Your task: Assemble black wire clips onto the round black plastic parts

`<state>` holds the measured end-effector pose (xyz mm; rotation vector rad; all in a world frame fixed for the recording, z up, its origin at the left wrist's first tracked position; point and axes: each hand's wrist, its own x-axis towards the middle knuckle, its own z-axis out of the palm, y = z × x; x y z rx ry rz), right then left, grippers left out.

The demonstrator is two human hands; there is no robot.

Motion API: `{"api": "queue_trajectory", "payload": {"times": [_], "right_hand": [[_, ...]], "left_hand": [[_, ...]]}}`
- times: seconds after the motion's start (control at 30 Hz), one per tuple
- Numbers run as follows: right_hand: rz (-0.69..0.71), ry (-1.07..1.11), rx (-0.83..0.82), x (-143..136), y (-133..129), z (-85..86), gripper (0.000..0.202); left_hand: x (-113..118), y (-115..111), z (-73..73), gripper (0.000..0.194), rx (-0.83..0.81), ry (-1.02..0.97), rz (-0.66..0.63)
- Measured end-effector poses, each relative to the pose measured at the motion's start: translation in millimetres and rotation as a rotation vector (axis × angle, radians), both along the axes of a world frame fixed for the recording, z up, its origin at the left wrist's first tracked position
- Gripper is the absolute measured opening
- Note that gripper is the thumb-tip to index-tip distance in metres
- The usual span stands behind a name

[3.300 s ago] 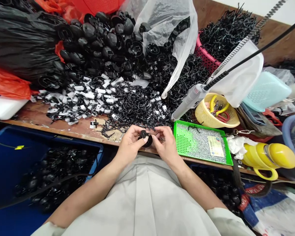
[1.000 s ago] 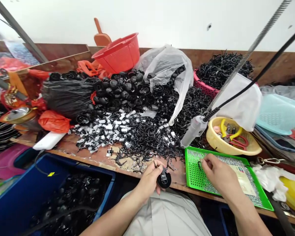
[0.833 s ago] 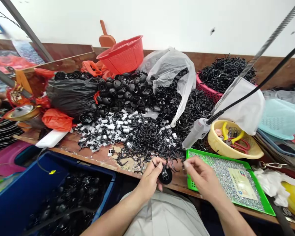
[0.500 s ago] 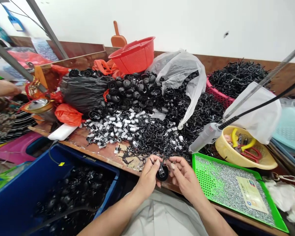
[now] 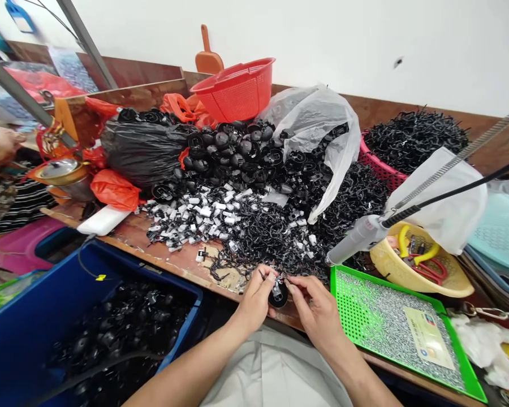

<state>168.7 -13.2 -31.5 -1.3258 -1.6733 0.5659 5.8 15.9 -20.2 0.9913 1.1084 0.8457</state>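
Note:
At the table's front edge, my left hand (image 5: 257,297) is closed on a round black plastic housing (image 5: 279,295) with a lighter fitting at its top. My right hand (image 5: 316,302) meets it from the right, thumb and forefinger pinched at the housing's upper edge. What sits in that pinch is too small to make out. Just beyond the hands lies a heap of thin black strips (image 5: 265,232). White and black small parts (image 5: 206,212) are piled to its left. Behind them are many rounded black housings (image 5: 237,147).
A grey electric screwdriver (image 5: 356,237) hangs to the right above a green tray (image 5: 352,316) of small screws. Beside it is a yellow bowl (image 5: 382,260) with tools. A blue bin (image 5: 38,328) of black parts stands lower left. Another person's hand (image 5: 0,144) shows far left.
My right hand's fingers have drawn together into a pinch at the housing's top. The housing has tilted slightly in my left hand. The whole view has shifted a little.

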Motion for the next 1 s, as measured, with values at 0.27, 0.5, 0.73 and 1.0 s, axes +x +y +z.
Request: {"api": "queue_trajectory", "payload": {"times": [0.27, 0.5, 0.73, 1.0], "right_hand": [[-0.102, -0.107, 0.057, 7, 13, 10.2, 0.017], [-0.044, -0.207, 0.033, 7, 16, 41.9, 0.017], [0.005, -0.264, -0.013, -2, 9, 38.6, 0.014], [0.050, -0.474, -0.026, -7, 4, 32.2, 0.017]], "left_hand": [[-1, 5, 2.7, 0.037, -0.085, -0.145, 0.027], [1, 6, 6.8, 0.034, -0.115, -0.163, 0.102], [5, 6, 4.7, 0.025, -0.030, -0.072, 0.040], [7, 5, 0.7, 0.022, -0.016, 0.065, -0.005]]}}
